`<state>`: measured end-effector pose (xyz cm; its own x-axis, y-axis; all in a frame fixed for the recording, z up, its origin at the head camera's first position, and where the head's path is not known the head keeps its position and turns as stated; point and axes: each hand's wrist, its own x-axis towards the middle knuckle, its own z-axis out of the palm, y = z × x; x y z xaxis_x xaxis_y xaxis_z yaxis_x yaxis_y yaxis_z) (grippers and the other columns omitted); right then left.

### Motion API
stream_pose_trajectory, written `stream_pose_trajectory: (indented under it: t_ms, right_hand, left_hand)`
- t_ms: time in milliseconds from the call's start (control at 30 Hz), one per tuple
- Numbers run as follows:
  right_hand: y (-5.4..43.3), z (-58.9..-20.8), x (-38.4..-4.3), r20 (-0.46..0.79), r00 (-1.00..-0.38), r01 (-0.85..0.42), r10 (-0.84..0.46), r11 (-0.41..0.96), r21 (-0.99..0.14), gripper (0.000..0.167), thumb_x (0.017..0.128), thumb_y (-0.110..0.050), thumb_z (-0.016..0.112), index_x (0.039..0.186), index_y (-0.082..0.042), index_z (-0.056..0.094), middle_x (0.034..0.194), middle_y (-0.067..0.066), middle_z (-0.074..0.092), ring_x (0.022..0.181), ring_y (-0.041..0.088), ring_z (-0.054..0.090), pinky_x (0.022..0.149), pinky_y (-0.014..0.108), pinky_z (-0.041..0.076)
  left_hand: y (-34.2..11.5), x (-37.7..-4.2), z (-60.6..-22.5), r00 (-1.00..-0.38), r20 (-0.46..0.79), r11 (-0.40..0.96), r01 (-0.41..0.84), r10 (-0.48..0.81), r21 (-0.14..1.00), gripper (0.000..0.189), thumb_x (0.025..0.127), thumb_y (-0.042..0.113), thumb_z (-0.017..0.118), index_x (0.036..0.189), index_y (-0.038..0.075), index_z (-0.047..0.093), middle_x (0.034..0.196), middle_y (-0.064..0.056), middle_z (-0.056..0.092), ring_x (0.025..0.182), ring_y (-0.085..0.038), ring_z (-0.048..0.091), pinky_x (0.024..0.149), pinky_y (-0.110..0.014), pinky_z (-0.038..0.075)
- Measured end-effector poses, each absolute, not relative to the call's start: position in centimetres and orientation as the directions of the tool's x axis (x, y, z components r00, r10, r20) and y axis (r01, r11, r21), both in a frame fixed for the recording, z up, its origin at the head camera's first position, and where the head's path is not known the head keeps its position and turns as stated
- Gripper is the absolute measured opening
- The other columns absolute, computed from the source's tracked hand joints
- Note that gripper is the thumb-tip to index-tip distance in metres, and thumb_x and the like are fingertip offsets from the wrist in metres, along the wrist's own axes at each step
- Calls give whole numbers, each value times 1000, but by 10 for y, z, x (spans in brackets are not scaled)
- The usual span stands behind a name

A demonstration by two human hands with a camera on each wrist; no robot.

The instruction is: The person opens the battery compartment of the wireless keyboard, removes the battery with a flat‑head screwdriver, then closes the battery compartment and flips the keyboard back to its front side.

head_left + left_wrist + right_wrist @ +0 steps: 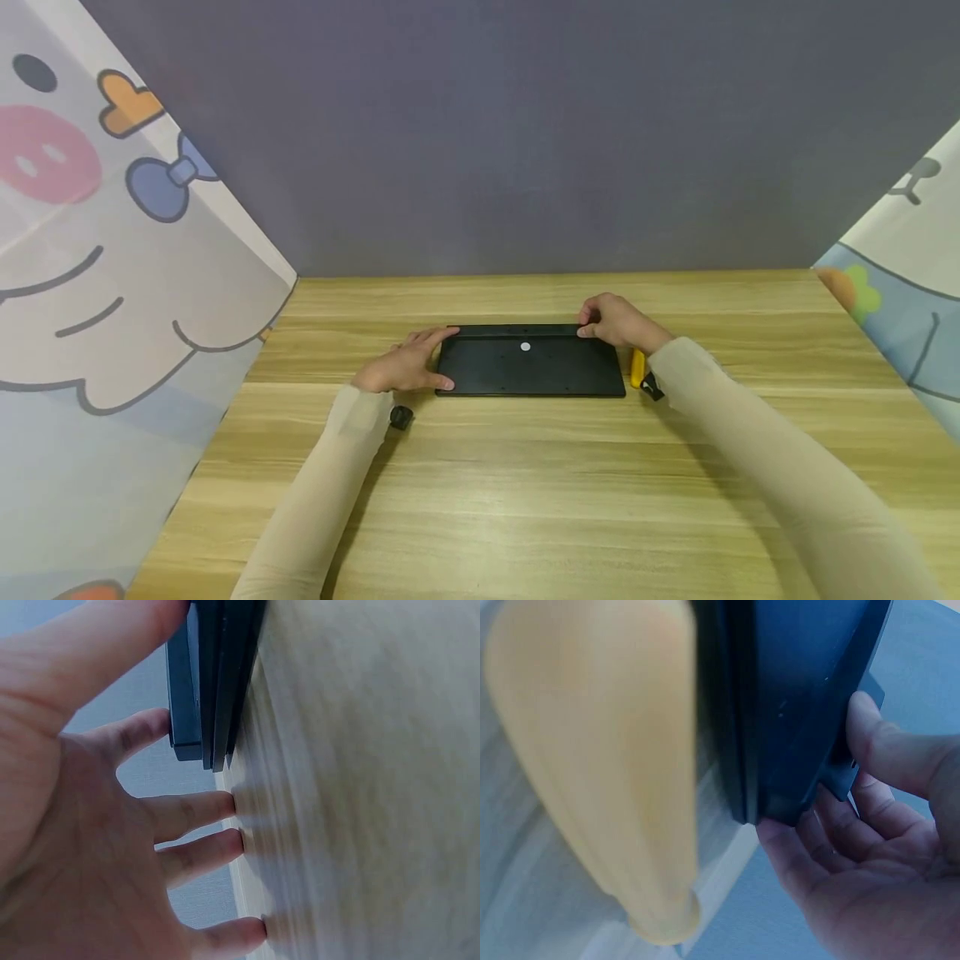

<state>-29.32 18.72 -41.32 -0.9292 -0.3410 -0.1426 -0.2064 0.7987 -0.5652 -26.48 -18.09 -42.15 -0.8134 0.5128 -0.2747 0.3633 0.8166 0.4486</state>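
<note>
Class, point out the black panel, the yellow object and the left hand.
Black panel (528, 371): head view, flat upper face.
Yellow object (604, 750): right wrist view, broad side.
Left hand (403, 367): head view, back of hand.

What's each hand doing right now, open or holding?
Left hand: open, fingers spread, touching the left end of the black panel.
Right hand: closed, pinching the panel's far right corner.

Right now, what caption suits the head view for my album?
Left hand spans one end of a black panel, right hand pinches the other, yellow object nearby on the table.
</note>
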Motion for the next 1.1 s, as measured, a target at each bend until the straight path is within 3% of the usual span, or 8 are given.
stream_pose_trajectory:
  t_ms: [367, 1100]
  right_hand:
    - [187, -409, -287, -55, -949, -231, -310, 804, -548, 9, 88, -13, 69, 80, -9, 66, 76, 3, 62, 64, 21, 48, 64, 36, 40]
    - [194, -402, -289, -43, -943, -249, -329, 788, -563, 9, 87, -15, 70, 81, -8, 67, 78, 3, 64, 69, 21, 52, 66, 36, 42]
  left_hand:
    - [-179, -265, -419, -817, -276, 824, 362, 506, 436, 96, 80, 42, 74, 153, 28, 14, 154, -14, 16, 139, -38, 12, 101, -68, 15]
    - [-182, -267, -424, -814, -288, 820, 345, 504, 457, 96, 80, 43, 74, 153, 30, 13, 155, -12, 13, 140, -37, 9, 103, -66, 11]
